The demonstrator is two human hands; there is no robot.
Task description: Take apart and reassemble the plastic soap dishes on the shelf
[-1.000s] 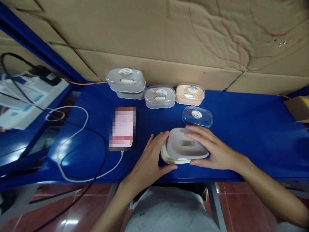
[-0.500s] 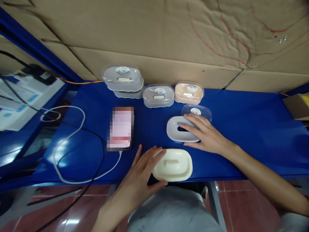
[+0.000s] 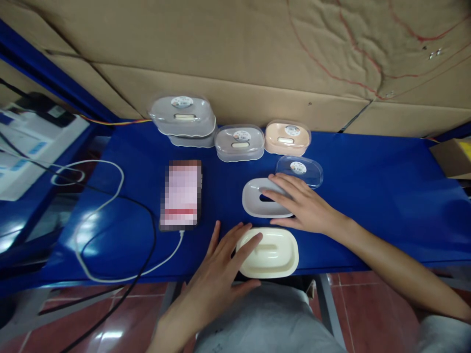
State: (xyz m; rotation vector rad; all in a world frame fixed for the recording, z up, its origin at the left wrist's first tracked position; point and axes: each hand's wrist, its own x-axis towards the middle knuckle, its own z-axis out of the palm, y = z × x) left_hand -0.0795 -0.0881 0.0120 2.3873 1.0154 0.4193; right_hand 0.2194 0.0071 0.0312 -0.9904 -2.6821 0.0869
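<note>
A cream oval soap dish part (image 3: 283, 261), shallow with a raised bar at its middle, lies near the table's front edge. My left hand (image 3: 221, 267) is at its left end, fingers spread, the index finger over the dish and the thumb by the near rim. Just behind lies a grey oval insert (image 3: 253, 202) with a dark slot. My right hand (image 3: 300, 203) spans its right end, with the thumb at the near rim and the other fingers across the top and far side. Behind that hand sits a clear lid (image 3: 312, 170) with a round label.
Lidded boxes stand along the cardboard wall (image 3: 228, 93): stacked grey ones (image 3: 165, 117), another grey one (image 3: 228, 147) and a peach one (image 3: 274, 139). A phone (image 3: 181, 193) with a white cable (image 3: 81, 264) lies left on the blue table (image 3: 368, 196). An open carton (image 3: 451, 157) stands far right.
The grey insert has slid left along with my right hand. The cream dish and my left hand have shifted slightly right. The view has moved a little.
</note>
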